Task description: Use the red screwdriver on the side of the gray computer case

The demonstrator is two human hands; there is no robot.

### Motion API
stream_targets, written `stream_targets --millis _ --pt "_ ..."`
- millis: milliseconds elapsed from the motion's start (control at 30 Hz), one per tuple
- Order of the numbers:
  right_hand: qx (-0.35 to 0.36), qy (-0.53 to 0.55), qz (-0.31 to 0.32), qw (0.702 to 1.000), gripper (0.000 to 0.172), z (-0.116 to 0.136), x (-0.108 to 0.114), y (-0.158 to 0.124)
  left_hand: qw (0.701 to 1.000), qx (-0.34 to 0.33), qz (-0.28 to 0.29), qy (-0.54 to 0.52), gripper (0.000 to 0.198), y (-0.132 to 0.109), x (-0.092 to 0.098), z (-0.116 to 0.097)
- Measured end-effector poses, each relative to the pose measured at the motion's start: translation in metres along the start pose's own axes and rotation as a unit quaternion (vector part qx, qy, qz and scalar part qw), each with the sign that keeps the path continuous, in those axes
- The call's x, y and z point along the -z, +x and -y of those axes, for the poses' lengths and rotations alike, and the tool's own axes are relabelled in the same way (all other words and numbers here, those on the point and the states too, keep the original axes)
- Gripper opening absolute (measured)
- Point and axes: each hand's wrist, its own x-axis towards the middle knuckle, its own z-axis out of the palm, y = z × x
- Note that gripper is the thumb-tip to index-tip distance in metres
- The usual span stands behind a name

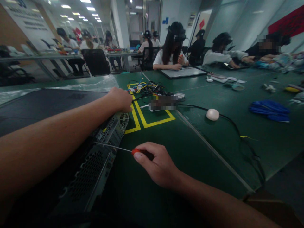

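Note:
A desktop computer case (47, 104) lies on its side at the left, its rear panel (104, 145) with metal grilles and a power supply fan (123, 119) facing right. My left hand (120, 99) is curled over the far corner of the case, its fingertips partly hidden. In my right hand (159, 162) is a screwdriver (136, 152) with a red handle, held between thumb and fingers. Its long thin shaft points left, and the tip reaches the rear panel's edge; whether it sits in a screw, I cannot tell.
Tangled cables (154, 88) lie beyond the case, near yellow tape marks (158, 123). A black cord (234, 123) crosses the green table (190, 164), passing a pale rounded object (212, 114). Blue cloth (269, 110) lies at right. Clear plastic (95, 84) is behind the case. Several people sit opposite.

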Motion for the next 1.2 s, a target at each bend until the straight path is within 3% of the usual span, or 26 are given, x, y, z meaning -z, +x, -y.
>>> stream_targets --millis 167,667,900,1200 --pt "-0.028 0.028 0.002 0.999 0.017 -0.001 -0.002 -0.002 1.0 -0.006 0.002 0.008 0.057 0.001 0.0 0.001" --pt "-0.012 0.017 0.006 1.0 0.013 0.002 0.0 -0.001 0.999 -0.019 -0.008 0.036 0.063 0.001 -0.001 0.002" --pt "-0.018 0.024 0.012 0.999 0.014 0.0 -0.002 0.0 1.0 -0.009 -0.012 -0.01 0.069 0.009 -0.009 0.007" --pt "-0.014 0.015 0.009 1.0 0.015 -0.002 -0.002 0.001 1.0 -0.008 -0.006 0.015 0.065 0.001 -0.001 0.001"
